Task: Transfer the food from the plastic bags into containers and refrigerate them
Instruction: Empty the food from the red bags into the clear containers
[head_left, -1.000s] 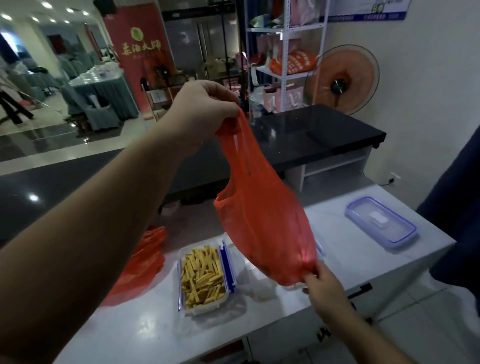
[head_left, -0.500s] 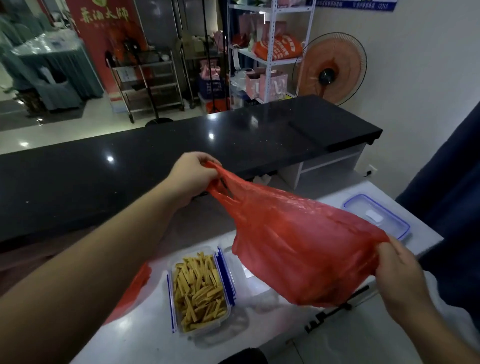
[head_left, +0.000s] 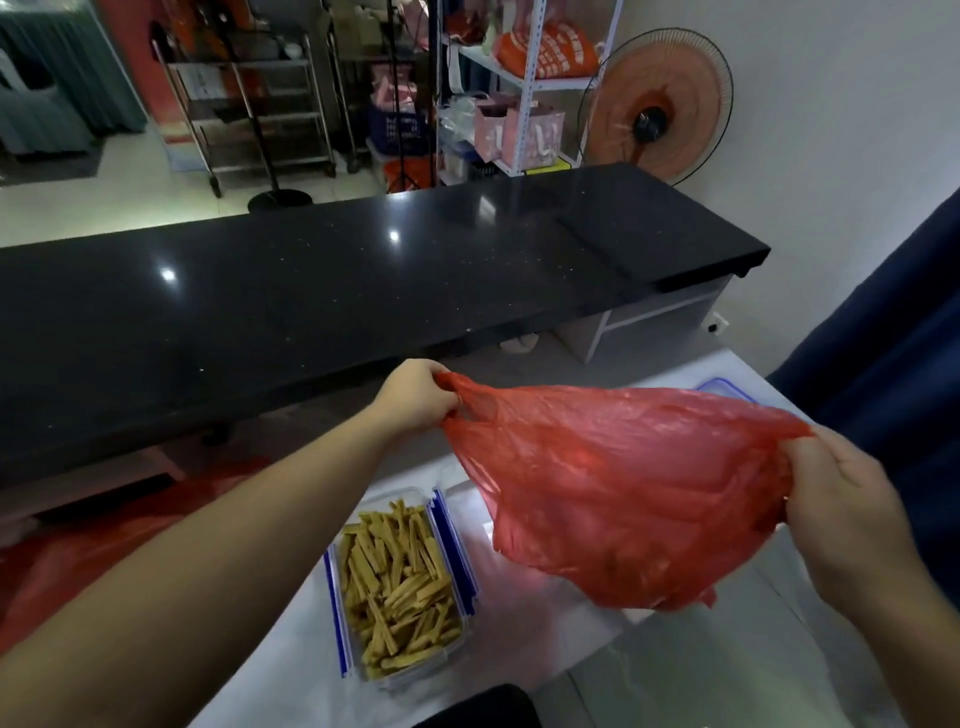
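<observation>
A red plastic bag (head_left: 613, 488) is stretched sideways in the air between my two hands above the white table (head_left: 545, 639). My left hand (head_left: 415, 397) grips its handle end at the left. My right hand (head_left: 852, 509) grips its bottom end at the right. The bag hangs slack and looks thin and limp. Below its left part stands an open clear container (head_left: 397, 587) with blue clips, filled with yellow food strips. A blue-rimmed lid (head_left: 727, 391) lies on the table's far right corner, mostly hidden behind the bag.
Another red bag (head_left: 57, 566) lies at the left, partly behind my forearm. A long black counter (head_left: 311, 291) runs across behind the table. A fan (head_left: 657, 106), shelves and carts stand beyond it. Dark blue cloth (head_left: 893, 332) hangs at the right.
My left hand has come down from high up to near table height, and my right hand has swung out to the right, turning the bag from hanging upright to lying stretched sideways.
</observation>
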